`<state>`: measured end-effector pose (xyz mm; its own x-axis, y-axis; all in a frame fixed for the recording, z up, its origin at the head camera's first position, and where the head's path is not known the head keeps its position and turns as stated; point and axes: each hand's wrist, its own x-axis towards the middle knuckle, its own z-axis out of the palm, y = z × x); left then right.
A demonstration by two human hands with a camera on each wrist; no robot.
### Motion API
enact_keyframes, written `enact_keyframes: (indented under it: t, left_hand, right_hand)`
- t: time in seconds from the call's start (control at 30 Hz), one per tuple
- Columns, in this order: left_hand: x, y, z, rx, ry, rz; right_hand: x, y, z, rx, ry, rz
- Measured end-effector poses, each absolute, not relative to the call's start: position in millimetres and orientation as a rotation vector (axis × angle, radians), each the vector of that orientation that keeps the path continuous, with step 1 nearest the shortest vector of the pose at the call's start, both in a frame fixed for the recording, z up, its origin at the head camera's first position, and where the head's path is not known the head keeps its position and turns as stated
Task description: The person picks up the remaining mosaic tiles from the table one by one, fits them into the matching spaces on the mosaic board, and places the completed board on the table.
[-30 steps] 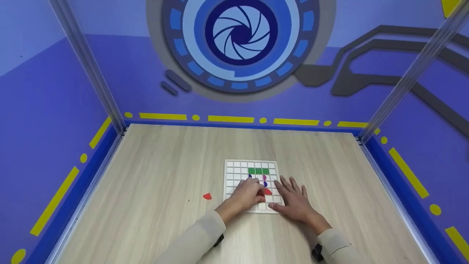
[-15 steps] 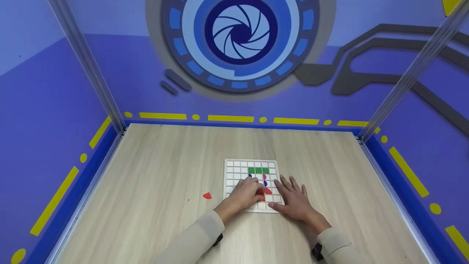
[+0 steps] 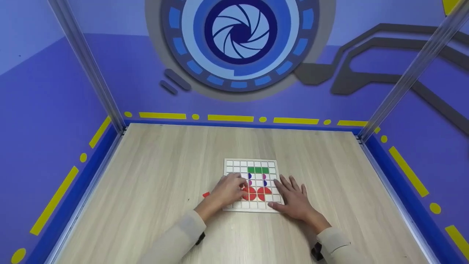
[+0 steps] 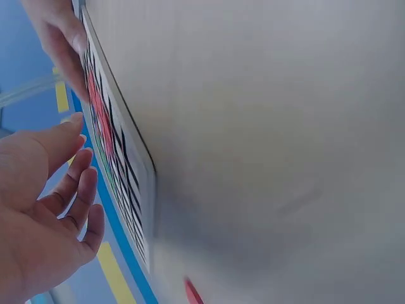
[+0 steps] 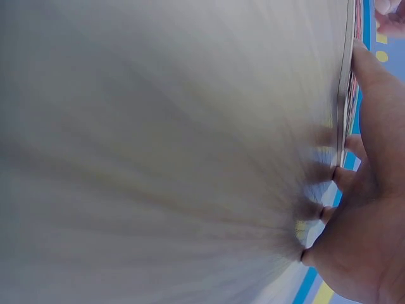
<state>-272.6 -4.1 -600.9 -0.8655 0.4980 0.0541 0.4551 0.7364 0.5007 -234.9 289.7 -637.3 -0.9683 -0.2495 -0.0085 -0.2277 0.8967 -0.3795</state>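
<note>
A white square grid board [image 3: 234, 164] lies on the table, seen edge-on in the left wrist view. Coloured tiles sit in its cells: a green row [image 3: 258, 170], small blue and pink half-rounds, and two red round shapes [image 3: 261, 194] made of several pieces. My left hand [image 3: 227, 190] is over the board's left side, fingers loosely bent; the left wrist view shows nothing between thumb and fingers. My right hand [image 3: 296, 201] lies spread at the right edge, thumb and fingertips on the board. A loose red piece [image 3: 206, 194] lies left of the board, partly hidden by my left arm.
The wooden table [image 3: 165, 157] extends around the board. Blue printed walls [image 3: 234, 106] with yellow marks enclose its back and sides, and metal posts [image 3: 91, 69] stand at the back corners.
My left hand has drawn back leftward from the middle of the board, uncovering the red round shapes and more half-rounds. My right hand stays in place.
</note>
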Motion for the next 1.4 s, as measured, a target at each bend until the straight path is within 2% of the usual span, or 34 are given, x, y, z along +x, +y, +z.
enact_keyframes:
  t: [0.37, 0.63, 0.93, 1.4]
  left_hand:
    - [-278.9, -79.3, -607.6, 0.616, 2.918, 0.899]
    - [-275.7, -114.0, -608.1, 0.55, 2.964, 0.905]
    - [-268.6, -131.5, -607.7, 0.546, 2.926, 0.813]
    - [-265.3, -130.4, -614.1, 0.741, 2.874, 0.877]
  right_hand:
    - [-235.7, 291.5, -638.5, -0.367, 2.997, -0.568]
    - [-236.8, 291.8, -642.9, -0.368, 2.997, -0.563]
    - [-236.3, 291.3, -641.8, -0.362, 2.989, -0.566]
    - [-236.2, 289.3, -639.2, -0.377, 2.995, -0.589]
